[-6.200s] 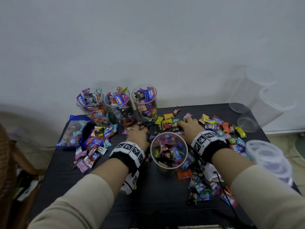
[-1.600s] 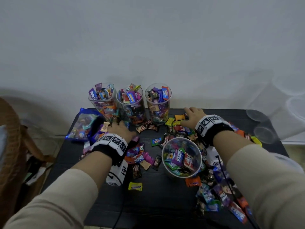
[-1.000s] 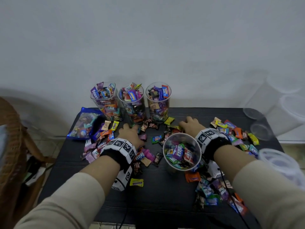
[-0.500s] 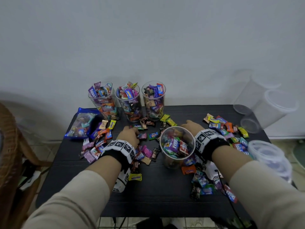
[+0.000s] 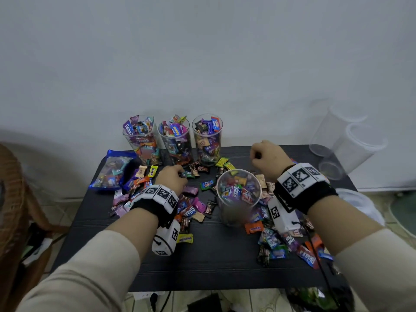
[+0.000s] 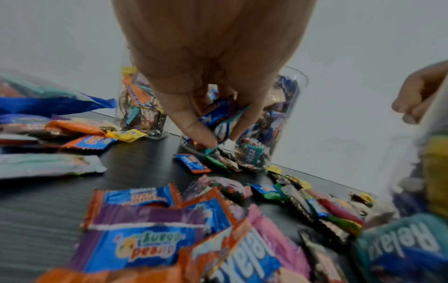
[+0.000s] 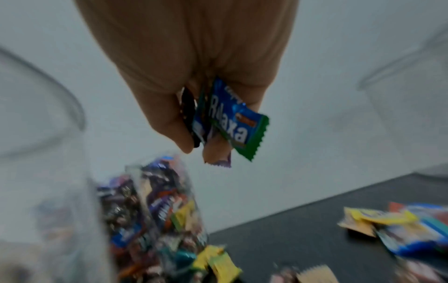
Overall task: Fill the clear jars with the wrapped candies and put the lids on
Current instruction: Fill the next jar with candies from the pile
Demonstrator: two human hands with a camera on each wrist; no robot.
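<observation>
Right hand (image 7: 194,107) pinches candies (image 7: 232,122) above table; left hand (image 6: 208,107) pinches candies

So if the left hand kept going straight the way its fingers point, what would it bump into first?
Probably the middle full jar: the left hand, pinching candies, points at its base, though depth is unclear.

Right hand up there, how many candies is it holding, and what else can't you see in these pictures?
- Right hand: its candies overlap and blur in the right wrist view; the head view shows only a fist, so no count.
- Left hand: its fingers cover most of what they pinch.
- Front jar: lower part smeared in the head view.
- Empty containers: pale against the wall; lids can't be told.
</observation>
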